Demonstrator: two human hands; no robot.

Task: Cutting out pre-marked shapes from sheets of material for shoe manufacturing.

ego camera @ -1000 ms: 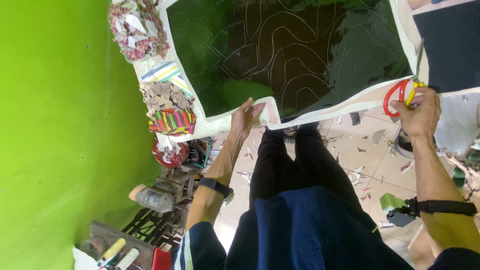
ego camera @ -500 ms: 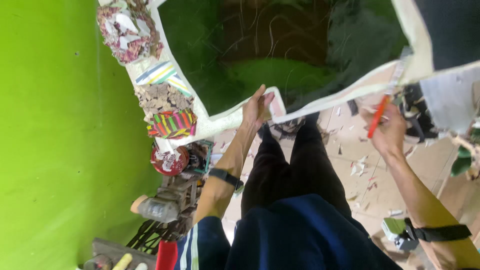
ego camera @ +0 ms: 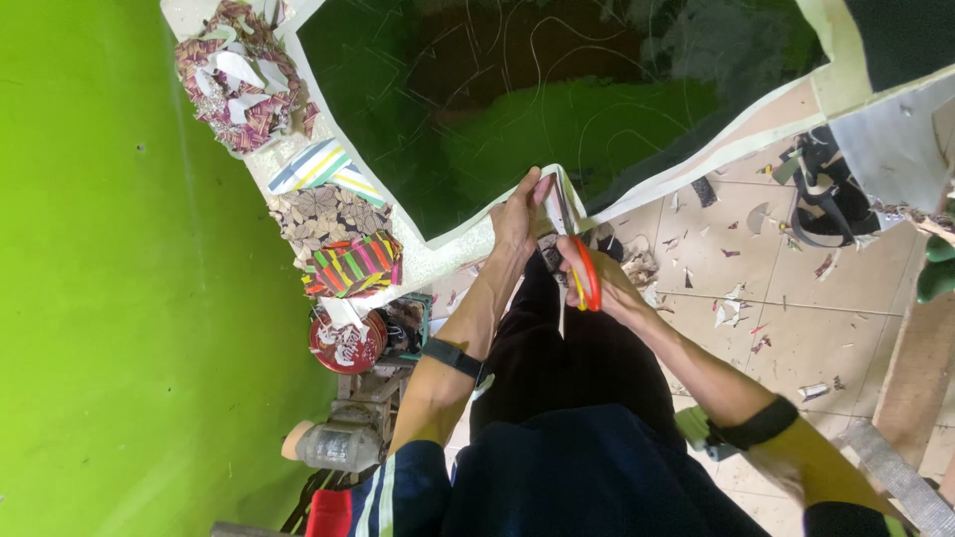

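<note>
**Scissors at the sheet's edge**

Bright green wall, tiled floor (ego camera: 796,328) littered with scraps. Left hand (ego camera: 517,214) pinching the pale sheet's (ego camera: 453,249) hanging edge at the surface rim; right hand (ego camera: 597,283) closed round red-handled scissors (ego camera: 585,270) just beside it. Looks thin, light, floppy (best gripped near the cut). Patterned fabric pieces (ego camera: 343,264) stacked nearby.

Small tailoring or fabric-craft workshop. Evidence: cutting table (ego camera: 438,261) topped with dark green glass; stacked patterned cloth pieces (ego camera: 343,249); heap of fabric scraps (ego camera: 244,75); offcuts littering tiled floor (ego camera: 786,298); red-handled scissors (ego camera: 585,273) in use; bright green wall (ego camera: 119,298) alongside.
</note>
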